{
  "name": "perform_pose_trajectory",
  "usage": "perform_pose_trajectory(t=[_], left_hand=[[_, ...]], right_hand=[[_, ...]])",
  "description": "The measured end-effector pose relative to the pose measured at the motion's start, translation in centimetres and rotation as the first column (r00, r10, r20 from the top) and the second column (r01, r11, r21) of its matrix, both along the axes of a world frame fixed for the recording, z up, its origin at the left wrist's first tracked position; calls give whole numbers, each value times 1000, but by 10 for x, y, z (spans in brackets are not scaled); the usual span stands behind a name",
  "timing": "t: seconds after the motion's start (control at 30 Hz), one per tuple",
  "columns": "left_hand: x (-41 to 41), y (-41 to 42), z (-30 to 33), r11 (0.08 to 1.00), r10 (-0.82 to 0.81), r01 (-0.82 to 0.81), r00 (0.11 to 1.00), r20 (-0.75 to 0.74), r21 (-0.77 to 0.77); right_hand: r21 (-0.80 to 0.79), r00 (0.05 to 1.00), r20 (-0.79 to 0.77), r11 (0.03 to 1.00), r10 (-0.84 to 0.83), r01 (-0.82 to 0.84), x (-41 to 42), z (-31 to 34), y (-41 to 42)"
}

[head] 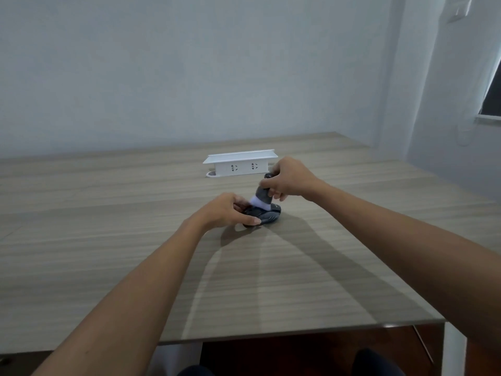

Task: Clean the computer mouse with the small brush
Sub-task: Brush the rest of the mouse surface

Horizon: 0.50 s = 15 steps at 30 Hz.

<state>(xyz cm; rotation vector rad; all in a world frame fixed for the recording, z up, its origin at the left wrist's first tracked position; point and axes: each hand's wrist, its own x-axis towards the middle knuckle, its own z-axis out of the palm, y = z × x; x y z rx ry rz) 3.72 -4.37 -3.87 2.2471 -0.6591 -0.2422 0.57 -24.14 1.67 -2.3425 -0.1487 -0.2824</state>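
Observation:
A dark computer mouse (267, 215) lies on the wooden table (135, 240) near its middle. My left hand (226, 210) grips the mouse from its left side, thumb along the near edge. My right hand (288, 179) holds a small grey brush (262, 195) upright by its handle. The brush's white bristles press down on the top of the mouse. The left part of the mouse is hidden under my fingers.
A white pop-up power socket box (241, 164) stands just behind the hands. The table's front edge runs across the bottom, with a white table leg (454, 348) at the right. A wall rises behind, and a window frame shows at far right.

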Motion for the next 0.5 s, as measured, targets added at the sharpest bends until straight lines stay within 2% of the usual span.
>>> perform_pose_trajectory(t=[0.1,0.3,0.5], left_hand=[[2,0,0,1000,-20,20,1000,-4,20],[2,-1,3,1000,-5,6,1000,-17,15],[4,0,5,996,-75,75,997,-1,43]], right_hand=[[9,1000,-7,1000,4,-4,-3,-2,0],[-75,996,23,993,-88,90,-1,-8,-26],[-41,999,35,999,24,-22,-7,-8,2]])
